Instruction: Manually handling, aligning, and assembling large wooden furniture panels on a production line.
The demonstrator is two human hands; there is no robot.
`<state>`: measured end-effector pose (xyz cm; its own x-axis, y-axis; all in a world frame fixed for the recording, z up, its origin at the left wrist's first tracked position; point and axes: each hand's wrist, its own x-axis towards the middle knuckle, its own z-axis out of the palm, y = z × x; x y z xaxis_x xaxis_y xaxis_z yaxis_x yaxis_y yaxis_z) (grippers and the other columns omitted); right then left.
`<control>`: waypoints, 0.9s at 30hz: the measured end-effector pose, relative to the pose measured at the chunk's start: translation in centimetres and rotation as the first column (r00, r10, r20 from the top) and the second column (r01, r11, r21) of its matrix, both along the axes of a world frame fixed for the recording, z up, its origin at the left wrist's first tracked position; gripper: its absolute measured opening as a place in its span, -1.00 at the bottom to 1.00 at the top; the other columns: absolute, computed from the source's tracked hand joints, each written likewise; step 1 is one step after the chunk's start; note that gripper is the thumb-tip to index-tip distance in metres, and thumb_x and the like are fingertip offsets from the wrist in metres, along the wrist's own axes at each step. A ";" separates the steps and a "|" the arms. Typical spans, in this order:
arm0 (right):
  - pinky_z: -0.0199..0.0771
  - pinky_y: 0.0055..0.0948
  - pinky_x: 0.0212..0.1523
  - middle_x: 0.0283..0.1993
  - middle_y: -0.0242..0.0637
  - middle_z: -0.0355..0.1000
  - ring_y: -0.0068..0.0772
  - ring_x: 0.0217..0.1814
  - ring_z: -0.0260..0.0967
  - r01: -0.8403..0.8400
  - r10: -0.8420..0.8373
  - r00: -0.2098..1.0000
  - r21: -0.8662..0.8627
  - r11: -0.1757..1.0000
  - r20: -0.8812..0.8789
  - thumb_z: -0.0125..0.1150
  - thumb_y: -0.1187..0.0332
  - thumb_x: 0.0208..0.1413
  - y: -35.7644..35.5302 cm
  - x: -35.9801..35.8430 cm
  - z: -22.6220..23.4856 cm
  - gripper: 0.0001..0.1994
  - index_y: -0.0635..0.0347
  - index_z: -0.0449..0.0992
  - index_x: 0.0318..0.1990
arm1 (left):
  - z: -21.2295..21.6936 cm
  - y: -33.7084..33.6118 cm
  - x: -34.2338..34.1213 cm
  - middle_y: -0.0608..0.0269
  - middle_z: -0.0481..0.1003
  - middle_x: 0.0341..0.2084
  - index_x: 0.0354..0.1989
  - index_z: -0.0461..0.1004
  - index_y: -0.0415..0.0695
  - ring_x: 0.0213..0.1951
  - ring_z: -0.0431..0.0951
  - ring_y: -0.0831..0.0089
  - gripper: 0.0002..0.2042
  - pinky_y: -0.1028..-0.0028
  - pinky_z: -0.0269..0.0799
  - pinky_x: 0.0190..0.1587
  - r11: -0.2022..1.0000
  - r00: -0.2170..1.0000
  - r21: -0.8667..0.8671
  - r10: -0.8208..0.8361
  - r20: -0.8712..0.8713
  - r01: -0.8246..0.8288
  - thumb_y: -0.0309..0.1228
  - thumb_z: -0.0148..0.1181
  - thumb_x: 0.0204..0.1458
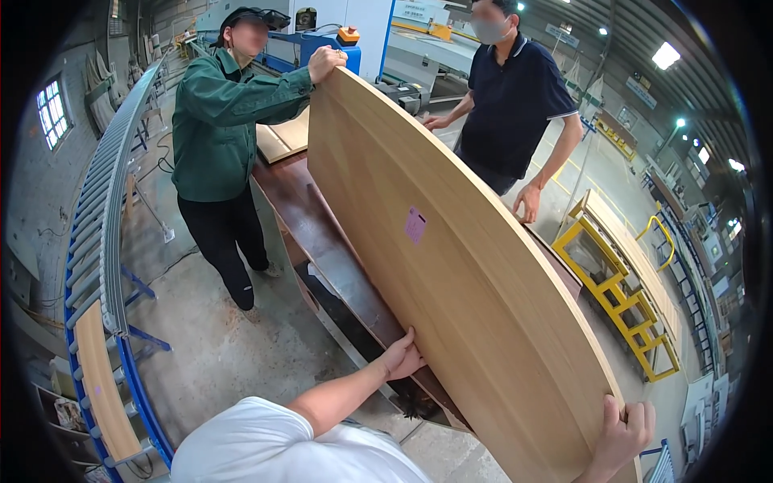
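Note:
A large light-brown wooden panel (451,266) stands tilted on its long edge, with a pink label (415,224) stuck on its face. At the panel's lower edge is my left hand (403,357), its thumb against the face and its other fingers partly hidden. My right hand (626,435) wraps round the upper edge at the near end. A co-worker in a green shirt (213,121) grips the far upper corner with a hand (327,63). Beneath the panel lies a dark brown, shiny tabletop (330,233).
Another co-worker in a dark polo shirt (515,105) stands behind the panel. A roller conveyor (101,217) runs along the left, carrying a wooden board (105,386). To the right stands a yellow-framed cart (616,294) with boards on it. Blue and white machinery (354,32) is at the back.

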<state>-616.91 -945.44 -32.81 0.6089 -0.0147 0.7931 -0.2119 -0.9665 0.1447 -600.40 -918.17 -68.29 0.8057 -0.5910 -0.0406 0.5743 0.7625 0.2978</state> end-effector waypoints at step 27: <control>-0.01 -0.22 -0.54 -0.58 -0.21 0.02 -0.17 -0.59 -0.01 0.051 -0.048 0.998 0.061 0.997 -0.051 0.16 -0.01 0.18 -1.5 -2.9 -0.2 -0.45 0.29 0.15 -0.57 | 0.0 -3.6 2.7 0.25 0.34 0.24 0.30 0.23 -0.05 0.28 0.28 0.27 -0.29 0.22 0.14 0.31 0.992 0.986 -0.046 0.110 -0.129 -0.116 0.24 -0.16 0.14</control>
